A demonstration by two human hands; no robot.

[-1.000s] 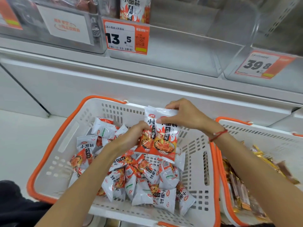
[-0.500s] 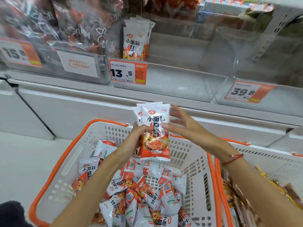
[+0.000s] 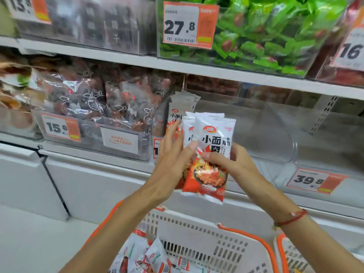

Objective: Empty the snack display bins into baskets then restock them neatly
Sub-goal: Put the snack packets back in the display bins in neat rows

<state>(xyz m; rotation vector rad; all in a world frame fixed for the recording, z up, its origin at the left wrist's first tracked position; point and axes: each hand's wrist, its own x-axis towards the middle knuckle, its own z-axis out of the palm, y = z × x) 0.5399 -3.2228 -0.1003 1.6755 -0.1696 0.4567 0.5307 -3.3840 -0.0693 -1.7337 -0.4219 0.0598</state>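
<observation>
I hold a small stack of white-and-red snack packets (image 3: pixel 208 154) upright in front of the shelf. My left hand (image 3: pixel 171 154) grips the stack's left side, and my right hand (image 3: pixel 232 164) pinches its front and right edge. Behind the stack, a few matching packets (image 3: pixel 180 107) stand upright at the left end of a clear display bin (image 3: pixel 275 134), which looks bare to their right. Below my arms sits a white basket with an orange rim (image 3: pixel 197 241) holding several more of the same packets (image 3: pixel 145 257).
A second orange-rimmed basket (image 3: pixel 289 257) shows at the lower right. The bin to the left (image 3: pixel 94 107) holds dark packets behind a 15.8 tag. Above, a bin of green packets (image 3: pixel 266 32) carries a 27.8 tag. A 39.8 tag (image 3: pixel 313 180) fronts the bin at right.
Both hands have lifted the packet stack from the basket up to the level of the display bin, and my view has tilted upward with them.
</observation>
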